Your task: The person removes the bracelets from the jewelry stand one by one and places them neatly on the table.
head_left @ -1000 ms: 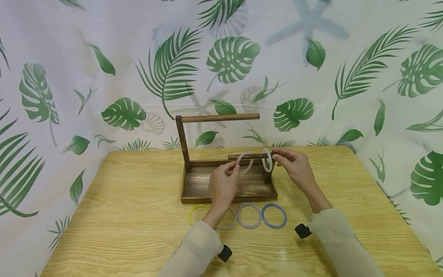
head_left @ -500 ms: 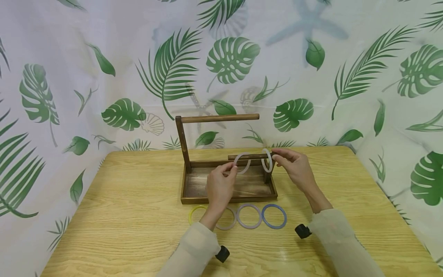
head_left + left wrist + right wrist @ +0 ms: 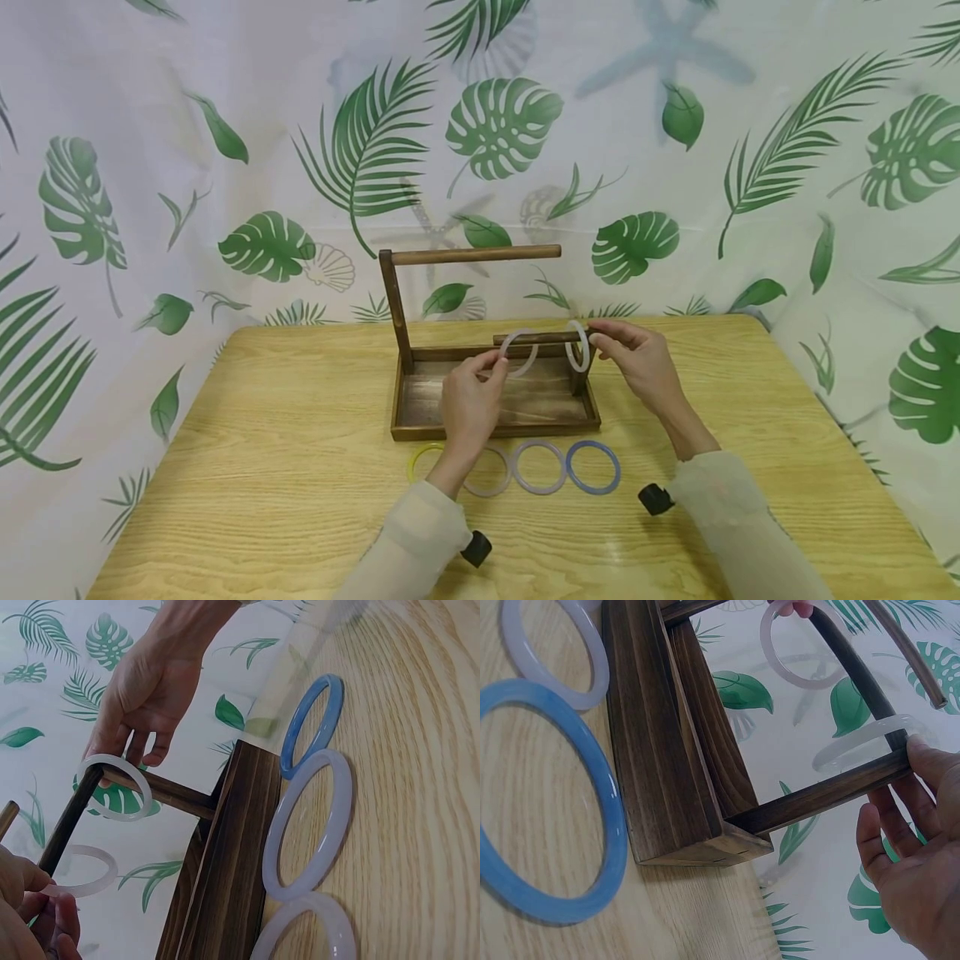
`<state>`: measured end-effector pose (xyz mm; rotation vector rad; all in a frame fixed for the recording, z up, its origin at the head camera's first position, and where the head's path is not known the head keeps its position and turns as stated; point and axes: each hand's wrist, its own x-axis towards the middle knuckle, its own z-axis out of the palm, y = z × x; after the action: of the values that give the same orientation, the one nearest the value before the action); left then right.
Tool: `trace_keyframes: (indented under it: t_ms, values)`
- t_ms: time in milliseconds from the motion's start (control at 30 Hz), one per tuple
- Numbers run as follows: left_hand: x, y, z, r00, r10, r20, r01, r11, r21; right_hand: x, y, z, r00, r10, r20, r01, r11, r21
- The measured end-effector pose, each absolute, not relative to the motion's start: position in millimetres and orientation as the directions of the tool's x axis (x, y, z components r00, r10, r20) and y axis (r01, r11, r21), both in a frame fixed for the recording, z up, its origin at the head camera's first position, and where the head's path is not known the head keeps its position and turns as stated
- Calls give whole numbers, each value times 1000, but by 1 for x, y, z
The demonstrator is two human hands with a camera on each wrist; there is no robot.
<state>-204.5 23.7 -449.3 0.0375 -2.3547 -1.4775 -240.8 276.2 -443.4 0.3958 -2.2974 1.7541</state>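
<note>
A dark wooden rack (image 3: pixel 497 433) stands on the table, with a long upper bar and a shorter lower rod (image 3: pixel 551 338). My left hand (image 3: pixel 472 404) pinches a pale pinkish bangle (image 3: pixel 100 883) by its edge; the bangle overlaps the rod's free left end. Around the rod near its post hangs a whitish bangle (image 3: pixel 577 348). With thumb and fingers, my right hand (image 3: pixel 637 362) grips the top of the rack's short post (image 3: pixel 821 791), close beside that whitish bangle.
In front of the rack lie a yellow bangle (image 3: pixel 415 468), a pale bangle (image 3: pixel 488 494), a lilac bangle (image 3: pixel 538 492) and a blue bangle (image 3: pixel 594 492), in a row. A leaf-print cloth (image 3: pixel 480 200) hangs behind the wooden table (image 3: pixel 285 433).
My left hand has drawn the pinkish bangle leftward along the lower rod to its free end. The right hand keeps its place at the post.
</note>
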Motion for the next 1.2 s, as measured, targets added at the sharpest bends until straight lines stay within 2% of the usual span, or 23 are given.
trace_keyframes:
  t_ms: [1200]
  values:
    - [-203, 12, -447, -937, -210, 280, 162, 449, 879, -240, 275, -443, -947, -59, 317, -321, 268, -908]
